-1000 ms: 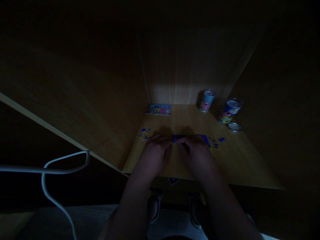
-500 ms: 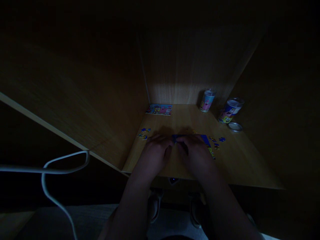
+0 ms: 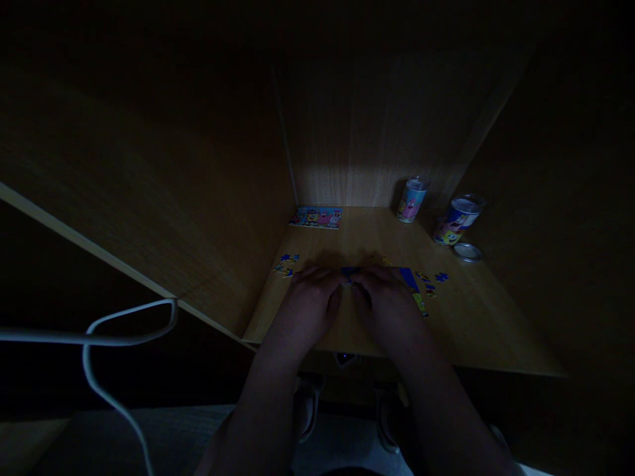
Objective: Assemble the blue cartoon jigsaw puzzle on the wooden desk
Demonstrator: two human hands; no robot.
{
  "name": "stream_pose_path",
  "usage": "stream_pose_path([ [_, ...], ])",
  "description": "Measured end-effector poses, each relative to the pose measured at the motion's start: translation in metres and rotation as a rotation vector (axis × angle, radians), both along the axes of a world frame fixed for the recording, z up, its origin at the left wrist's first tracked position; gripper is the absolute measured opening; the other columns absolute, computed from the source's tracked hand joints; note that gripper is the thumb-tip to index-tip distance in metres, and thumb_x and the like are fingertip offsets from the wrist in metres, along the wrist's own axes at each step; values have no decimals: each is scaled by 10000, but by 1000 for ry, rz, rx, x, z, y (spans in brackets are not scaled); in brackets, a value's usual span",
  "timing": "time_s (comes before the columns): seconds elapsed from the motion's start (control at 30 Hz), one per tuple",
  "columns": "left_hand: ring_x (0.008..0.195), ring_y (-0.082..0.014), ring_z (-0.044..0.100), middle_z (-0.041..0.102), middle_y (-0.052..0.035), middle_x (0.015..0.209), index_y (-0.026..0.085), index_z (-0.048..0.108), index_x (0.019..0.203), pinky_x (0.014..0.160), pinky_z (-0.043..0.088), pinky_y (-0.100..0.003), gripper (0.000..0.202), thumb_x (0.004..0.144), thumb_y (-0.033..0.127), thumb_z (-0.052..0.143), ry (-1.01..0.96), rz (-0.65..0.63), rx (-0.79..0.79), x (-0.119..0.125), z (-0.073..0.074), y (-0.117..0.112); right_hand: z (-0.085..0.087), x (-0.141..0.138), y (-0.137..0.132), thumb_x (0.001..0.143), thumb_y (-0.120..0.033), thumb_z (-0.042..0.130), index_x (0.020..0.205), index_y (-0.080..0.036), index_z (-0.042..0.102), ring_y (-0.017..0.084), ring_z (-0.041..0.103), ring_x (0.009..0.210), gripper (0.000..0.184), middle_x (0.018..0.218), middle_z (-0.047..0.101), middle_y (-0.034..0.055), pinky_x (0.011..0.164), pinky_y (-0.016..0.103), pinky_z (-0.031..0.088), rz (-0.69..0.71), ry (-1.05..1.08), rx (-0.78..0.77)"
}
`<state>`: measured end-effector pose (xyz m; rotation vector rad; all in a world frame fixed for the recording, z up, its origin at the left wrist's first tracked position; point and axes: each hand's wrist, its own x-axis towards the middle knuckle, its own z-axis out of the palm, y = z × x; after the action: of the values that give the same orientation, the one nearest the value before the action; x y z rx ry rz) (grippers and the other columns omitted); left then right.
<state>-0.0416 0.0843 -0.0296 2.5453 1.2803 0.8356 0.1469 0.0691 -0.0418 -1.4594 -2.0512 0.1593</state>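
A partly joined jigsaw puzzle (image 3: 409,280), blue with yellow near its right corner, lies on the wooden surface, mostly covered by my hands. My left hand (image 3: 313,291) has its fingers curled down at the puzzle's left part. From the other side my right hand (image 3: 384,291) rests over the puzzle, its fingertips pinched close to those of the left. Between them shows a small puzzle piece (image 3: 346,284), dim and partly hidden. Loose puzzle pieces (image 3: 286,270) lie left of my left hand, and more loose pieces (image 3: 430,289) lie right of the puzzle.
A picture card (image 3: 316,217) with cartoon figures lies at the back left. Two printed cans, a light blue can (image 3: 411,200) and a darker can (image 3: 457,220), stand at the back right beside a round lid (image 3: 467,252). Wooden panels enclose the surface. A white cable (image 3: 129,340) hangs at left.
My right hand's fingers have shifted slightly and lowered at the puzzle's top edge, nearer the left fingertips. The left hand stays almost in place.
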Motion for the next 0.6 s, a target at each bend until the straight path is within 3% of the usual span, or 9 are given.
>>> stream_pose_path([
  [0.17, 1061, -252, 682, 771, -36, 1118, 276, 753, 1202, 994, 544, -460, 343, 969, 53, 635, 4, -27, -7, 0, 0, 0, 0, 0, 0, 1029, -189, 551, 1158, -181, 772, 300, 650, 1085, 256, 1142, 759, 125, 1010, 482, 520, -8, 20, 27],
  [0.37, 1082, -256, 677, 771, -43, 1130, 262, 762, 1165, 999, 550, -467, 301, 991, 66, 613, -11, -32, 0, 0, 0, 0, 0, 4, 0, 979, -107, 518, 1188, -213, 754, 323, 632, 1096, 332, 1134, 747, 126, 985, 501, 520, -67, 111, 120],
  [0.6, 1153, -259, 663, 758, -38, 1246, 268, 751, 1235, 1053, 531, -490, 327, 1001, 82, 619, -1, -40, 6, 2, 2, -2, -4, 5, -1, 962, -97, 523, 1171, -181, 767, 329, 611, 1123, 332, 1150, 752, 136, 1013, 500, 499, -60, -4, 60],
])
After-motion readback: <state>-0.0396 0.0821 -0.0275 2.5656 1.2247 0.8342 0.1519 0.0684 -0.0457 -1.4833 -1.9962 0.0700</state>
